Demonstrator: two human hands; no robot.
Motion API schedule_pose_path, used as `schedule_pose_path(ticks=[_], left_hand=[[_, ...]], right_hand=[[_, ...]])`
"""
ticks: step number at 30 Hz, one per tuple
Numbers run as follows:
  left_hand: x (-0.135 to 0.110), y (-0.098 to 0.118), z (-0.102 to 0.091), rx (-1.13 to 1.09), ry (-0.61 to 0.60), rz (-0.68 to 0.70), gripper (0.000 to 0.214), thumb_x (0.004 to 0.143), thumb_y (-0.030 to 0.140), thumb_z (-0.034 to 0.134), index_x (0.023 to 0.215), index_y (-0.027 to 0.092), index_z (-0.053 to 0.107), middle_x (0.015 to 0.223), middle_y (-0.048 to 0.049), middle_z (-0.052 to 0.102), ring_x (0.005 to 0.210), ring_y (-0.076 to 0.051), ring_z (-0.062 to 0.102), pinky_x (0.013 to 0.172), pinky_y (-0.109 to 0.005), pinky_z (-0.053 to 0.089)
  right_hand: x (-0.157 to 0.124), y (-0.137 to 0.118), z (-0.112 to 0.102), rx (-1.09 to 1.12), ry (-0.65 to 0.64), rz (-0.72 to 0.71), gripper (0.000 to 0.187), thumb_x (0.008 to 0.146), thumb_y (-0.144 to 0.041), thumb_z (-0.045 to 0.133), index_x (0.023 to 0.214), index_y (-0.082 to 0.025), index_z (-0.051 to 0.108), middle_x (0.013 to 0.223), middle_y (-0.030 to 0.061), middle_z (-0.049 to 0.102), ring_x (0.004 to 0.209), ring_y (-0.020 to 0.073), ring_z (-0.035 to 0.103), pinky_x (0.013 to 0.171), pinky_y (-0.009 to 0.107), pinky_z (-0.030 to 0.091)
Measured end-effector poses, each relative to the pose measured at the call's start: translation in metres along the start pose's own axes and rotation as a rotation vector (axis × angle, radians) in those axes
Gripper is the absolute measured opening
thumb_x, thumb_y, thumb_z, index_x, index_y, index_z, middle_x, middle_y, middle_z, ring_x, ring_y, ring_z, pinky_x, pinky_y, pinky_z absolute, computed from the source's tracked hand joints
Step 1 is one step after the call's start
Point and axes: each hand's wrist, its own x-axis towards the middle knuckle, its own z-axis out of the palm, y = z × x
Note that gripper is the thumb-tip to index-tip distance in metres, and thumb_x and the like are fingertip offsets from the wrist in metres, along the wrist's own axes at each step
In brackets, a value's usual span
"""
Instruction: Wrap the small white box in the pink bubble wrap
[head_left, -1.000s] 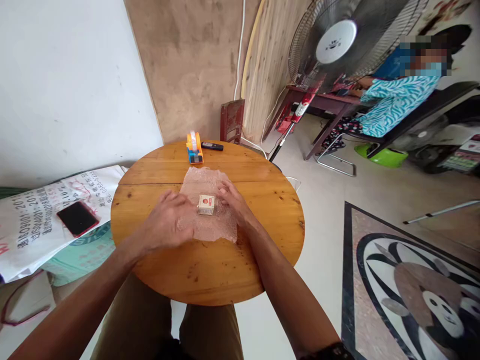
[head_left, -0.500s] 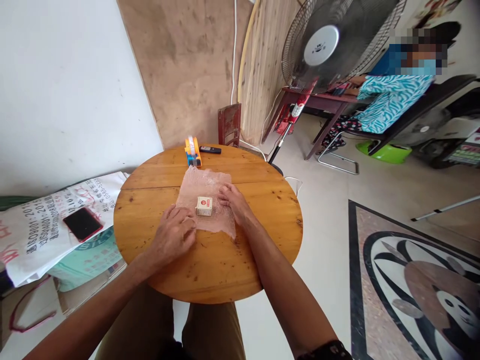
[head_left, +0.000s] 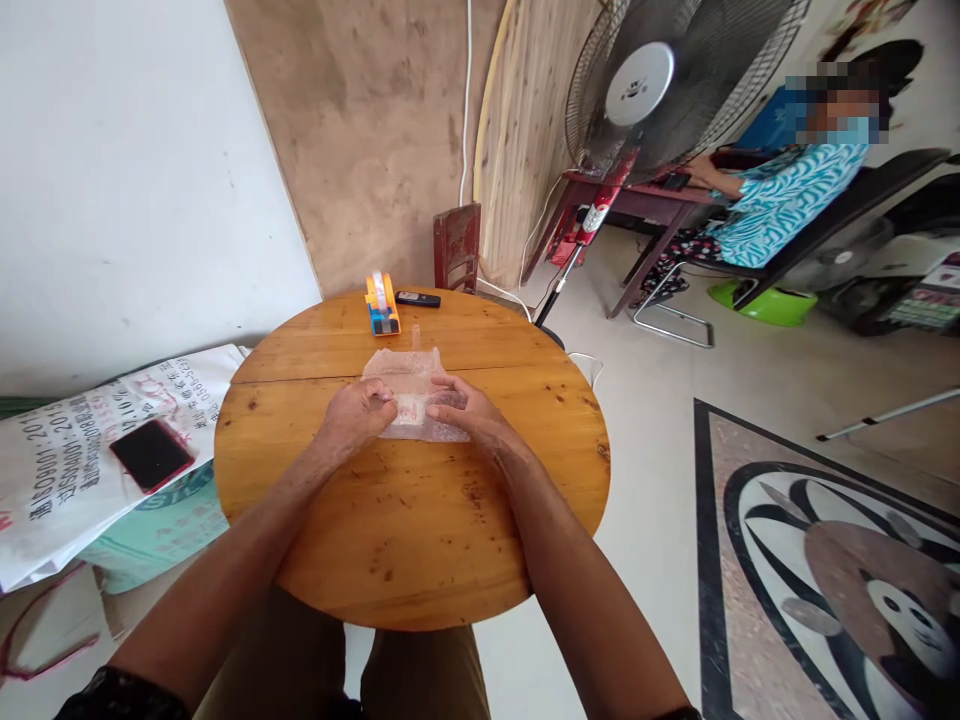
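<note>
A small white box [head_left: 410, 409] with red print shows blurred through a sheet of pinkish clear bubble wrap [head_left: 401, 363], which is folded over it on the round wooden table [head_left: 405, 540]. My left hand [head_left: 358, 411] pinches the wrap at the left of the box, fingers closed. At the right, my right hand [head_left: 471, 410] has the wrap between its curved thumb and fingers. A strip of clear tape [head_left: 416, 338] lies just beyond the wrap's far edge.
An orange and blue tape dispenser [head_left: 382, 305] and a black handheld device [head_left: 418, 299] are at the table's far side. A phone [head_left: 151, 455] lies on white sacks at the left. Beyond the table are a standing fan [head_left: 637, 85] and a seated person [head_left: 780, 205].
The near part of the bubble wrap has been folded up and away from me, over the box. My left hand has gone from lying beside the box to pinching the wrap.
</note>
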Motion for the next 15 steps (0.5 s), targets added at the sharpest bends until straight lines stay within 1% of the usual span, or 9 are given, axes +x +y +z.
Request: schedule_pose_path(ticks=[2,4,7,9,12,15], left_hand=[[-0.001,-0.002,0.003,-0.067,-0.006,0.003,0.019,0.072,0.036,0.056,0.074,0.019,0.065,0.079,-0.0026,0.072,0.076,-0.02,0.063,0.07,-0.029,0.045],[-0.002,-0.004,0.006,-0.139,-0.012,0.004,0.021,0.071,0.038,0.058,0.074,0.019,0.065,0.081,-0.0025,0.072,0.075,-0.019,0.062,0.068,-0.028,0.045],[-0.002,-0.006,0.01,-0.236,-0.031,-0.015,0.023,0.071,0.04,0.06,0.074,0.018,0.064,0.081,-0.0023,0.071,0.07,-0.016,0.059,0.064,-0.026,0.044],[-0.002,-0.006,0.011,-0.277,-0.041,-0.02,0.023,0.071,0.04,0.06,0.072,0.017,0.064,0.074,-0.0014,0.068,0.065,-0.014,0.056,0.061,-0.025,0.042],[-0.001,-0.006,0.011,-0.313,-0.037,-0.017,0.022,0.069,0.039,0.06,0.069,0.017,0.063,0.066,0.0002,0.062,0.06,-0.012,0.051,0.057,-0.023,0.039],[-0.001,-0.005,0.01,-0.338,-0.028,-0.026,0.022,0.067,0.038,0.06,0.067,0.016,0.062,0.062,0.0012,0.059,0.057,-0.011,0.047,0.053,-0.022,0.036]], right_hand=[[0.002,0.001,0.001,-0.016,0.002,0.014,0.065,0.055,-0.041,0.085,0.112,-0.021,0.061,0.086,0.0007,0.068,0.082,0.018,0.063,0.077,0.032,0.049],[0.003,0.004,0.003,-0.018,0.004,0.007,0.056,0.054,-0.041,0.085,0.101,-0.02,0.062,0.079,-0.0011,0.065,0.073,0.0152,0.059,0.069,0.029,0.047],[0.005,0.008,0.006,-0.018,0.028,-0.031,0.042,0.057,-0.047,0.081,0.082,-0.02,0.061,0.07,-0.003,0.06,0.064,0.0128,0.053,0.06,0.025,0.041],[0.006,0.01,0.008,-0.023,0.056,-0.052,0.039,0.06,-0.051,0.078,0.073,-0.02,0.058,0.066,-0.0037,0.056,0.061,0.0122,0.05,0.056,0.024,0.037],[0.005,0.011,0.009,-0.046,0.092,-0.058,0.039,0.061,-0.052,0.076,0.07,-0.021,0.055,0.062,-0.0043,0.054,0.058,0.0113,0.045,0.052,0.023,0.034],[0.004,0.01,0.009,-0.049,0.102,-0.04,0.039,0.062,-0.052,0.075,0.07,-0.02,0.054,0.062,-0.0048,0.053,0.055,0.0106,0.043,0.052,0.023,0.033]])
